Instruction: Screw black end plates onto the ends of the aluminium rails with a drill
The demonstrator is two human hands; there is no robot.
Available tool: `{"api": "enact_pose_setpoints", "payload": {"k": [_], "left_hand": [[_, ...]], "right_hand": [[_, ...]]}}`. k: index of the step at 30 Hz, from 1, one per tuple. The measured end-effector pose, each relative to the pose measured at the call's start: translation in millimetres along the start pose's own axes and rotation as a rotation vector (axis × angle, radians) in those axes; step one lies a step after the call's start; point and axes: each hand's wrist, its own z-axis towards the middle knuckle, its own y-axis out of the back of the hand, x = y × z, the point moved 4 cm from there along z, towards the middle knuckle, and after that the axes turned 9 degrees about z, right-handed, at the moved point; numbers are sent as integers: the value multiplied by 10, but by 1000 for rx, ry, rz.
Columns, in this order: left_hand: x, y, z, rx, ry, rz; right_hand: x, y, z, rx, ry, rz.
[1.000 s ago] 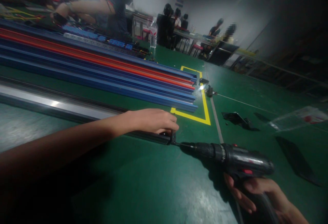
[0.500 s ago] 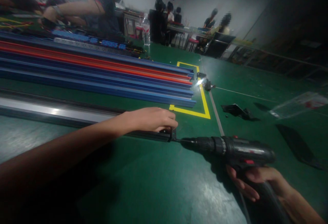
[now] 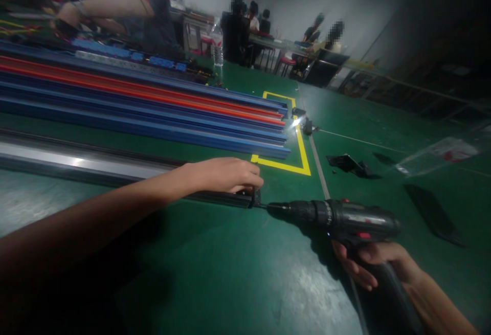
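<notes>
My left hand [image 3: 233,175] is closed around a small black end piece [image 3: 257,197] at the right end of a long black and silver rail [image 3: 95,165]. The fingertips are partly hidden. In my right hand [image 3: 368,263] is a black power drill [image 3: 356,220] with red details, gripped by its handle and lying level. Its thin bit points left and meets the end piece; the exact contact point is too small to make out.
Blue rails [image 3: 230,143] and a red rail [image 3: 192,101] lie behind, ending inside yellow floor tape [image 3: 305,156]. Clear bottles [image 3: 217,48], a black flat object [image 3: 433,215] and black parts [image 3: 351,163] are around. A person's arm [image 3: 111,13] is at upper left.
The drill and my right hand have shifted slightly left and up in view. The whole scene has moved a little the same way; both hands keep their hold.
</notes>
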Motion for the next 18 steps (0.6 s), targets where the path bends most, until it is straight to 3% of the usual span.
{"api": "enact_pose_setpoints", "payload": {"k": [18], "left_hand": [[-4, 14, -5, -7, 17, -38]], "right_hand": [[-16, -4, 4, 46, -55, 22]]}}
